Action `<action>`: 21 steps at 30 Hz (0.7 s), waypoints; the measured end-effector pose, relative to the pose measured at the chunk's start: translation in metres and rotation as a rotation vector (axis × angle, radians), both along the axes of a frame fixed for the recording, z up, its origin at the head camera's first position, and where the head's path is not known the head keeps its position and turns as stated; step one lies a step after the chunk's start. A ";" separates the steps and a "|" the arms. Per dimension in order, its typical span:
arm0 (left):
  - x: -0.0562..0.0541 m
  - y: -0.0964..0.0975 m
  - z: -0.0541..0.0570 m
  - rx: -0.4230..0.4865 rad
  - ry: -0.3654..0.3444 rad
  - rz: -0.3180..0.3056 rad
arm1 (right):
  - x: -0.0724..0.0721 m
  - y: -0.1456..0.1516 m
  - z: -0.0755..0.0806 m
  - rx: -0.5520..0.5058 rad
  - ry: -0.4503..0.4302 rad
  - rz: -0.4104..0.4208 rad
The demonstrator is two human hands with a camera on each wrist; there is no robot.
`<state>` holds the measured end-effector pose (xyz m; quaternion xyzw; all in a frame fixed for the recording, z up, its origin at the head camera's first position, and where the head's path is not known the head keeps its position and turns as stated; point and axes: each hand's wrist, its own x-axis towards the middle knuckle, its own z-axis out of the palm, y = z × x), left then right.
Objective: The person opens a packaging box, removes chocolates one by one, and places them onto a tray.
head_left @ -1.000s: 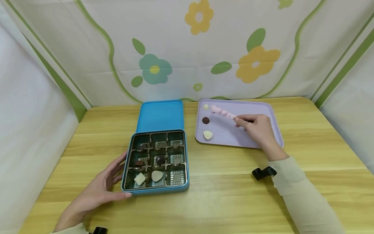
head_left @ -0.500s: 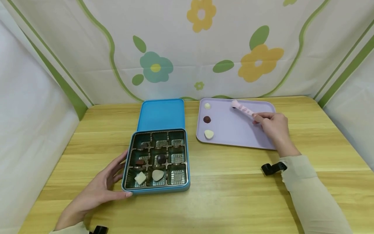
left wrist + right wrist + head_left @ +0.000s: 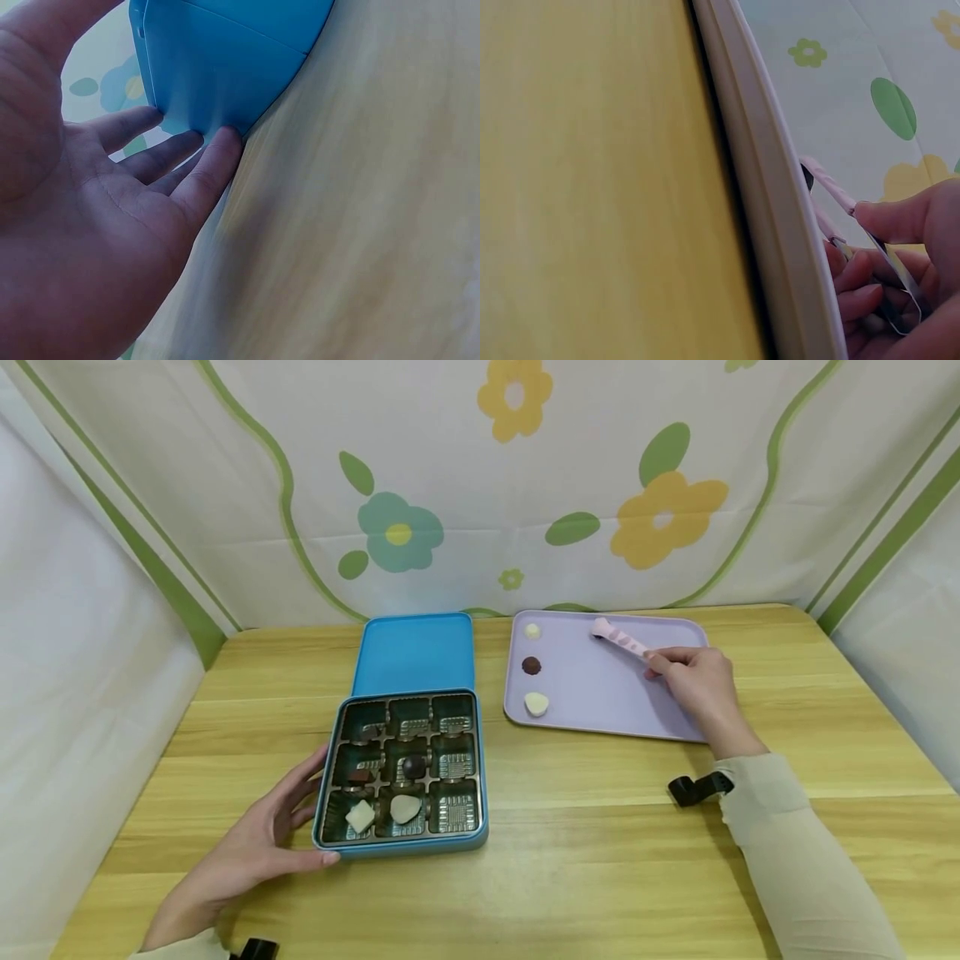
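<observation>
- By the right hand [image 3: 692,692], pink tongs [image 3: 624,640] are pinched between thumb and fingers, to the right of and farther back than the blue tin [image 3: 412,848].
- At the tongs' tip, a dark piece [image 3: 808,177] is mostly hidden; whether the tray is touched by it cannot be told.
- The left hand [image 3: 243,856] is laid against the tin's left side, fingers apart, thumb at its front-left corner.
- Inside the tin, a white square [image 3: 361,817] is seen front left, a cream piece [image 3: 405,809] front middle, a dark ball [image 3: 413,767] in the centre and brown pieces down the left column.
- Behind the tin, a blue lid [image 3: 412,656] is laid.
- Right of the tin, a lilac tray [image 3: 592,697] is placed, with three pieces lined up along its tin-side edge.
</observation>
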<state>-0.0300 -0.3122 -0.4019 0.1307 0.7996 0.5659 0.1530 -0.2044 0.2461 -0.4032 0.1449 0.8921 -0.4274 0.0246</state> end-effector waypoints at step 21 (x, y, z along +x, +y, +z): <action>-0.001 0.000 0.001 0.016 0.040 -0.025 | 0.000 0.002 0.002 0.035 -0.001 0.008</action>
